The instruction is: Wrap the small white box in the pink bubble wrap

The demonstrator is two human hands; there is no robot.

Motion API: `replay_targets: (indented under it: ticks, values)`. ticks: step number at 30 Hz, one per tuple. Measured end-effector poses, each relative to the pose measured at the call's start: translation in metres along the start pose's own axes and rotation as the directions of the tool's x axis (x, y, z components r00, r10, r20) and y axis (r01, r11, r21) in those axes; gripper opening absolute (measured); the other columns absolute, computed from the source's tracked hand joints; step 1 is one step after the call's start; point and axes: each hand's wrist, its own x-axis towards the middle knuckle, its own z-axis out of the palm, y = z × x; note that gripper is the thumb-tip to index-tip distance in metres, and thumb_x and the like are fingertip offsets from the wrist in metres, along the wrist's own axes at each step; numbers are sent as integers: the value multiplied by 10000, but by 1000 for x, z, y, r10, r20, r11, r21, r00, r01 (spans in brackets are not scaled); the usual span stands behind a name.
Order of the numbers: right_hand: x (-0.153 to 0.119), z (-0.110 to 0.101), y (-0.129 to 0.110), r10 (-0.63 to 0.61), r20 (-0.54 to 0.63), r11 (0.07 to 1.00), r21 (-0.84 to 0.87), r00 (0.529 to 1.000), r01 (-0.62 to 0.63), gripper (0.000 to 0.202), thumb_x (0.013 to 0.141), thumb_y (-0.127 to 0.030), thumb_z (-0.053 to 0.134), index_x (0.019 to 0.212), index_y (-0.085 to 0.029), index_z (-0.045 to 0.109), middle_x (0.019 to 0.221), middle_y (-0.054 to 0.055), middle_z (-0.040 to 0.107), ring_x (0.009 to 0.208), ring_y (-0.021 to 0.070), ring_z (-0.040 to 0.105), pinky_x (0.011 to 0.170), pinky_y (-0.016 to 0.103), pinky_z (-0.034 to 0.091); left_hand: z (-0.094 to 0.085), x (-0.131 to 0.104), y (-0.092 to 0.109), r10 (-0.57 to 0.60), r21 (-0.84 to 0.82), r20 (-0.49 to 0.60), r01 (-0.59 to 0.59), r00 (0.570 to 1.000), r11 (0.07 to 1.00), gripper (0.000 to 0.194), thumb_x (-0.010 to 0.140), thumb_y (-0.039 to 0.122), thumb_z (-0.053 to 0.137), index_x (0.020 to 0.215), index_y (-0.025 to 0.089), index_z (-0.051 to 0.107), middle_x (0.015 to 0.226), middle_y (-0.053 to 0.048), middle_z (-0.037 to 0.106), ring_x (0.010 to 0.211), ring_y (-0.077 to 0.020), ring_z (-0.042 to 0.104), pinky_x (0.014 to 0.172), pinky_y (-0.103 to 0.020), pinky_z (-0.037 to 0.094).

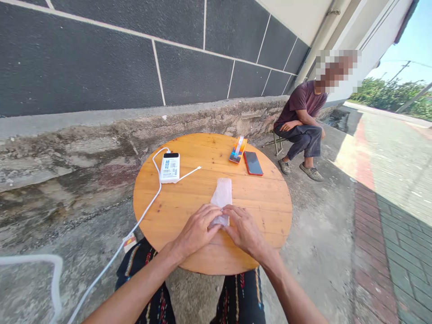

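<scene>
A thin whitish tissue (222, 191) lies lengthwise on the round wooden table (192, 198), its far end flat. My left hand (201, 223) and my right hand (243, 228) meet over its near part, fingers bent and nearly touching. The left fingers and thumb close on the tissue's left edge. On the right edge, my right hand's fingers and thumb do the same. Part of the near end shows between the thumbs; the rest is under the fingers.
Beyond the tissue are an orange-and-blue packet (237, 152) with a white strip and a red-edged phone (253, 163). At left is a white power bank (170, 168); its white cable (148, 204) hangs over the table edge. A seated person (303, 112) is at right, beside the wall.
</scene>
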Motion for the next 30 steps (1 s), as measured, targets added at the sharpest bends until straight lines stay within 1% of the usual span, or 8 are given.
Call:
replay_targets:
  ticks: [4,8,14,19,24,26,28,30]
  values:
    - [-2,0,4,26,-17,995,96,1000,-24,306,823,-187,608,1126,-201,572,1169,90,611,1093,205,570,922,366,462,-3,2,0,-28,-37,22,29,999,999,258,783,85,567,996,217,628,1075,-45,633,1053,-190,547,927,-349,461]
    - [-2,-7,6,14,29,990,137,999,-18,289,825,-227,618,1114,-220,610,1143,71,638,1057,192,599,907,338,474,-8,4,4,-76,-108,55,81,996,991,205,784,117,577,932,222,671,1039,-42,654,1000,-186,568,897,-335,466]
    - [2,-16,7,-25,81,1000,11,996,24,282,874,-246,553,1148,-217,613,1186,78,623,1065,208,586,908,362,463,-20,21,6,-214,-145,143,235,966,961,185,757,137,591,854,234,715,957,-6,690,918,-165,598,867,-283,452]
    - [1,-13,-3,-10,96,995,-100,995,20,487,787,-332,667,1228,-184,523,1230,117,554,1076,271,534,896,419,443,-20,34,1,-296,-111,183,319,937,941,156,724,147,581,772,208,716,825,3,691,796,-155,602,757,-247,454]
    - [1,-2,-15,16,45,979,-202,999,-6,398,789,-216,651,1163,-178,520,1133,116,581,1019,277,524,872,429,410,-17,28,2,-339,-120,171,361,925,925,155,734,175,566,800,199,703,848,-13,685,803,-159,590,779,-261,442]
    - [1,-1,-16,11,47,978,-210,999,-1,352,801,-208,635,1135,-179,526,1102,110,585,983,270,526,857,423,406,-18,26,-1,-358,-169,171,386,918,907,196,745,207,563,888,195,696,905,-24,681,821,-158,592,764,-257,447]
    - [0,-1,-16,0,57,976,-216,998,13,329,806,-211,630,1117,-173,528,1079,109,586,963,267,523,852,423,405,-19,27,-6,-424,-232,129,443,897,866,283,757,248,551,1008,184,663,965,-36,673,839,-158,597,745,-249,455]
    - [-2,0,-16,-11,57,974,-226,998,23,329,808,-208,627,1117,-163,523,1078,113,581,966,268,515,854,425,406,-17,31,-15,-503,-249,72,504,861,827,306,778,284,511,1024,164,646,930,-37,676,807,-154,600,711,-242,456]
